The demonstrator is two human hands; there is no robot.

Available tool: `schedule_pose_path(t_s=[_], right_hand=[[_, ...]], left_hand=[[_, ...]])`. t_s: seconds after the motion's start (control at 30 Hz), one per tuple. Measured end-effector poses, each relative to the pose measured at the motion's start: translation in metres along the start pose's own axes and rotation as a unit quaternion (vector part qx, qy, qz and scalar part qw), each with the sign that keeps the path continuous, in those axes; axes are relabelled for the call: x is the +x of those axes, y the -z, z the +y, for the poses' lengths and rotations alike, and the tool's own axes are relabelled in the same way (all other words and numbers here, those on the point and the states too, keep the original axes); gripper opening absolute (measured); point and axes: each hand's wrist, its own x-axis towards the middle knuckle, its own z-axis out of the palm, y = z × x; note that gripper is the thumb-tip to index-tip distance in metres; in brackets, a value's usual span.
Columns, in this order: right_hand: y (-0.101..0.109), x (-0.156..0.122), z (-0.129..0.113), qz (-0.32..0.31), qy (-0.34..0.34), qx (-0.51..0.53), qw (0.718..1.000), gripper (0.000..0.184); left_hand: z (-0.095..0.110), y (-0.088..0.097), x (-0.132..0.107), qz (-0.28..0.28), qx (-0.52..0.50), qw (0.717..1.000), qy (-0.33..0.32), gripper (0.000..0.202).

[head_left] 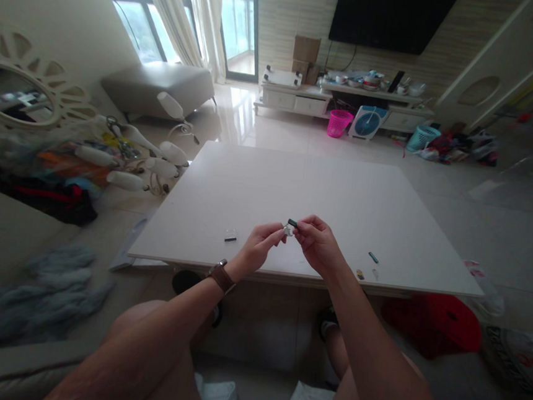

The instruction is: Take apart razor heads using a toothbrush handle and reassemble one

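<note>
Over the near part of the white table (296,184), my two hands meet. My left hand (263,240), with a brown-strapped watch (221,275) on its wrist, is closed on a small silvery-white piece (288,230) whose kind I cannot make out. Between thumb and fingers, my right hand (318,239) pinches a short dark green stick-like piece (293,223), right against the silvery one. A similar small dark green stick (373,257) lies on the tabletop to the right. Near it are a tiny yellow-and-dark item (359,274) and a small clear piece (375,273).
Left on the table lies a small dark strip with clear plastic (230,239). A lamp with several white shades (162,167) stands beside the table's left edge. A red stool (433,323) sits by the near right corner. Beyond are a pink basket (339,123) and a low cabinet (294,100).
</note>
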Motion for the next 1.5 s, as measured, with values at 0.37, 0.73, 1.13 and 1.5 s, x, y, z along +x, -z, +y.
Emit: schedule_pose_path(t_s=[0.37, 0.73, 1.13, 1.5], right_hand=[[-0.001, -0.001, 0.006, -0.020, 0.001, -0.048, 0.999, 0.020], [0.009, 0.002, 0.009, -0.037, 0.034, -0.134, 0.990, 0.026], [0.000, -0.001, 0.005, -0.005, -0.004, -0.057, 0.998, 0.022], [0.004, -0.001, 0.003, -0.029, -0.045, -0.028, 0.998, 0.021]], left_hand=[[0.003, -0.003, 0.001, -0.004, 0.028, 1.000, -0.007, 0.038], [-0.008, -0.005, 0.003, 0.016, 0.033, 0.999, -0.005, 0.043], [-0.006, -0.003, 0.003, 0.022, 0.042, 0.999, -0.014, 0.041], [-0.007, -0.001, 0.003, 0.017, 0.081, 0.996, -0.023, 0.042]])
